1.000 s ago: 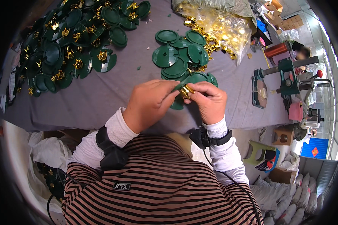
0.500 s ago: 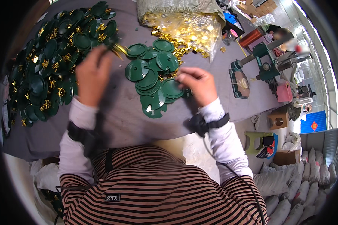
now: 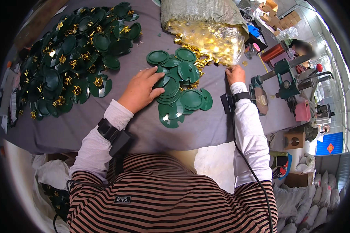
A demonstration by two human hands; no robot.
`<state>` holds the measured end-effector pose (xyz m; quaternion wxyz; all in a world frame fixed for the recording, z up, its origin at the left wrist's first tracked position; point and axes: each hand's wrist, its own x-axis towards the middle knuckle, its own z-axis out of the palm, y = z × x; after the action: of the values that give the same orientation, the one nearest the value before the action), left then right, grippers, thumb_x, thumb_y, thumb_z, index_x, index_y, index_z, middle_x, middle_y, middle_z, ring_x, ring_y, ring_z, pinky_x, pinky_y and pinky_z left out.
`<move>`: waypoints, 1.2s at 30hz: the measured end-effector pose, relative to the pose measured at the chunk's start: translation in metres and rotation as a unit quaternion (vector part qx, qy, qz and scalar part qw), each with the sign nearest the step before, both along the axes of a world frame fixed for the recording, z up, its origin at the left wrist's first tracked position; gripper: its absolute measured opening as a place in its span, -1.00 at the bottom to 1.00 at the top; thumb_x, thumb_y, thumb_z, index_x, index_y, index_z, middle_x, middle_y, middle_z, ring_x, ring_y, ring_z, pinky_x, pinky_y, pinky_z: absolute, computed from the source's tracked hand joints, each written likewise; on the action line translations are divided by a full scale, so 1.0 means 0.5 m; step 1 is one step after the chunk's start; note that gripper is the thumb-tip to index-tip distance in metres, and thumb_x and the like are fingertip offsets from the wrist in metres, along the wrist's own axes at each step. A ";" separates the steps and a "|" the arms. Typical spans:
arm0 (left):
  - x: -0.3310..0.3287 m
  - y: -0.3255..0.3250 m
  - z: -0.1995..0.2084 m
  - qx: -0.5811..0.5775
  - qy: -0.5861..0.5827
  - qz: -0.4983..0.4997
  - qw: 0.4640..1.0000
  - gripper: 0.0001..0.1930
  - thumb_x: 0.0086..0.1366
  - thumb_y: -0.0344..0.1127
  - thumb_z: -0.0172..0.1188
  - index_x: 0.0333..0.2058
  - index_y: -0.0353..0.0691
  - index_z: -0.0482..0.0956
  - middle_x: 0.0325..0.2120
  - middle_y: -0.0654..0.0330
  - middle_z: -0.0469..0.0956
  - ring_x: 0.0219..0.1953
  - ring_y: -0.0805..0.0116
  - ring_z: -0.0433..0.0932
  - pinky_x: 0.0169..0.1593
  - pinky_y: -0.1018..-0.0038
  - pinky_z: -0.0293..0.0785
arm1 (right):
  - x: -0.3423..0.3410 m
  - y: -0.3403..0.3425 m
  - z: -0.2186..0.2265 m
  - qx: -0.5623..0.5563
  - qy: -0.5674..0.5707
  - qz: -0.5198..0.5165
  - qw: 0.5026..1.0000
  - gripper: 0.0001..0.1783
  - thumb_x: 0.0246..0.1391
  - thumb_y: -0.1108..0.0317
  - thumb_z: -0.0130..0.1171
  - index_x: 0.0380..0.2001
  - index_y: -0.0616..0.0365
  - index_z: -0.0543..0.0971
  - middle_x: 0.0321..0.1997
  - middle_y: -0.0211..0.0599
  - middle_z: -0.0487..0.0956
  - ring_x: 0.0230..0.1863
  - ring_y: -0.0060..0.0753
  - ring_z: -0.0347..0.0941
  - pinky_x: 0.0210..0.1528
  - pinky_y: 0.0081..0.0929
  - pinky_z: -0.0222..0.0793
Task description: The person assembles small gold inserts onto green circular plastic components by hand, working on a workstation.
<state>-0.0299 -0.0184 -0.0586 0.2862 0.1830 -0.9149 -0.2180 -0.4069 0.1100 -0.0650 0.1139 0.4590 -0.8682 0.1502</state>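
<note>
My left hand (image 3: 143, 88) lies with fingers stretched over the left side of a loose heap of flat green plastic discs (image 3: 191, 99). Its fingertips touch the discs and its thumb stands apart. Off to the right, my right hand (image 3: 236, 74) has its fingers pinched together beside the lower edge of a clear plastic bag (image 3: 221, 50) of shiny gold pieces. Whatever those fingers hold, if anything, is too small to make out. Gold pieces (image 3: 203, 61) spill between the bag and the discs. On the left spreads a big pile of green discs with gold pieces attached (image 3: 68, 44).
A grey cloth (image 3: 151, 134) covers the table. At the right stands a green bench press (image 3: 282, 79) with a pink container (image 3: 302, 111) beside it. A round jar (image 3: 252, 49) sits past the bag. White sacks (image 3: 311, 217) lie on the floor at the lower right.
My left hand has left the pile, letting go of a gold-stripped piece, and come right onto the loose discs. My right hand has gone from the discs rightward to the bag's edge.
</note>
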 end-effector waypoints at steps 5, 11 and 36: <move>0.003 -0.019 0.002 0.010 -0.016 -0.020 1.000 -0.54 0.11 -0.17 0.27 -0.02 -0.20 0.47 0.03 -0.03 0.42 0.05 -0.04 0.37 0.10 0.24 0.32 | 0.031 0.021 0.017 -0.011 -0.097 -0.048 0.994 -0.77 -0.18 0.26 0.33 -0.43 0.13 0.62 -0.27 -0.11 0.56 -0.24 -0.04 0.50 -0.16 -0.24 0.41; -0.006 -0.017 0.012 -0.042 -0.004 0.020 0.999 -0.45 0.01 -0.11 0.36 -0.05 -0.26 0.48 0.00 0.00 0.45 -0.03 0.00 0.43 0.05 0.25 0.35 | 0.028 0.002 0.010 -0.070 0.004 0.032 0.997 -0.68 -0.18 0.23 0.34 -0.31 0.11 0.61 -0.25 -0.11 0.56 -0.19 -0.06 0.49 -0.12 -0.25 0.40; 0.046 0.055 0.048 0.678 0.266 -0.019 0.685 -0.49 0.08 -0.44 0.30 0.00 -0.40 0.33 -0.29 0.22 0.51 -0.39 0.60 0.48 -0.52 0.74 0.35 | 0.237 0.065 0.112 -0.278 -0.359 0.072 0.888 -0.67 -0.10 0.50 0.31 -0.18 0.30 0.58 -0.29 -0.33 0.61 -0.28 -0.60 0.51 -0.19 -0.61 0.43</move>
<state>-0.0070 0.0091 -0.0344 0.3110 0.2444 -0.4060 -0.8238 -0.2885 0.1425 -0.0088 -0.0933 0.3848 -0.7370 0.5478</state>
